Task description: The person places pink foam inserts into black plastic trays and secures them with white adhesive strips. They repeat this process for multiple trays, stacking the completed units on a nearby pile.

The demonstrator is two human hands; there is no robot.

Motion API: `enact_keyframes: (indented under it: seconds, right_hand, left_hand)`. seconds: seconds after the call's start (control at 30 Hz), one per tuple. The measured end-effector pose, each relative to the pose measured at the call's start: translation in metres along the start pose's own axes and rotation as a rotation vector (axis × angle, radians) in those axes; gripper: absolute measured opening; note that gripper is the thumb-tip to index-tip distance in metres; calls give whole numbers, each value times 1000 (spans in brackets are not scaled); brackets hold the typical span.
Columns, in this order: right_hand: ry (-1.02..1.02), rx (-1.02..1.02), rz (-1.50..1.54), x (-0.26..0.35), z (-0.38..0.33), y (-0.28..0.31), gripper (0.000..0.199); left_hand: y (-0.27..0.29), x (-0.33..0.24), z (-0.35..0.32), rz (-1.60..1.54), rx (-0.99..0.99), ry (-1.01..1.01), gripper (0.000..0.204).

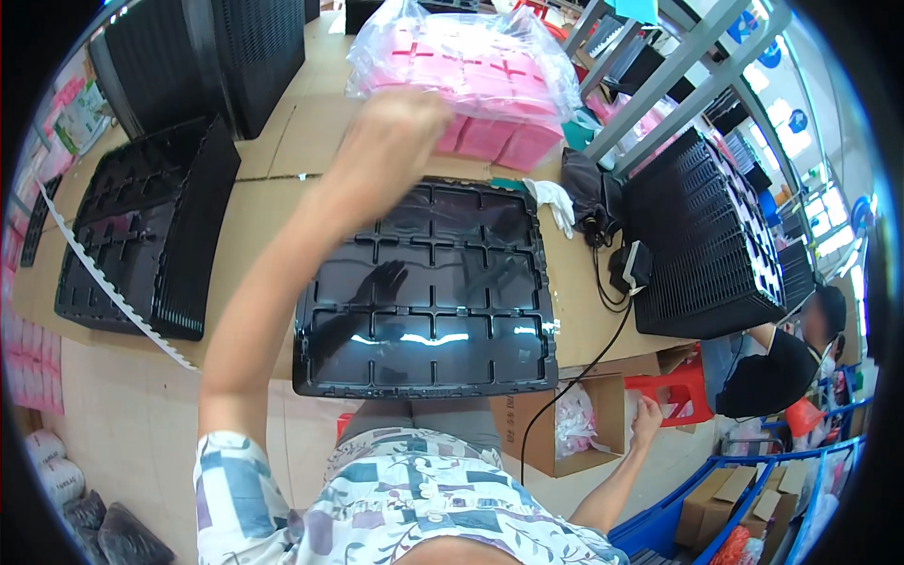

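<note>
Up at the far edge of the table, your left hand (403,121) is stretched out against the clear plastic bag (461,56) of pink packets (494,137). The hand is blurred, its fingers curled in toward the bag's lower edge, but you cannot tell whether they pinch the plastic or only press on it. Your right hand (646,414) hangs low beside the table, fingers loosely spread and holding nothing, just over the open cardboard box (537,438) — inside it lies a bundle of clear bags with pink pieces (571,424).

Straight before you the black tray (426,292) lies flat on the cardboard-covered table (273,179), its near rim hanging at the table edge. Its compartments look bare and glossy, with light glinting along the front row. Between the tray and the pink bag there is only a narrow strip of table; the bag's packets rise right behind the tray's far rim.

To your left, a stack of black trays (141,231) sits well apart from the middle tray, with a wide band of bare table between them, and a white toothed strip (113,287) runs slantwise over it. More black stacks (235,56) stand upright at the far left. To your right, another tall stack of trays (706,245) is set near the tray, with a white glove (556,202), a dark pouch (589,188) and a black cable (593,348) crowding the gap. Another person (782,363) in dark clothes sits beyond — near a red stool (673,395).
</note>
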State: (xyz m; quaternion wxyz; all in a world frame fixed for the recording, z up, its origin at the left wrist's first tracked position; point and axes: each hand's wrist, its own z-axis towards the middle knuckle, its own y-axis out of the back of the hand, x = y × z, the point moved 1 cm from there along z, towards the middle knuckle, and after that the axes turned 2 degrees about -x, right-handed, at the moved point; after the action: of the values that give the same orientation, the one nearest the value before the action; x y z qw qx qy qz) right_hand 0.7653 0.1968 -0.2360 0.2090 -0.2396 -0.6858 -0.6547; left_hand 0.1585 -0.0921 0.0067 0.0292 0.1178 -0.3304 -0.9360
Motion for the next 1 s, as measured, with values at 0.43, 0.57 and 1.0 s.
enact_keyframes:
  seconds: [0.43, 0.57, 1.0]
  right_hand:
    - [562, 110, 48, 229, -98, 57, 11]
    - [1071, 307, 165, 343, -121, 42, 6]
    - [1526, 350, 191, 644, -47, -148, 26]
  left_hand:
    - [-110, 154, 113, 90, 462, 312, 20]
    - [-110, 154, 107, 60, 391, 371, 19]
    - [-93, 160, 120, -57, 514, 445, 24]
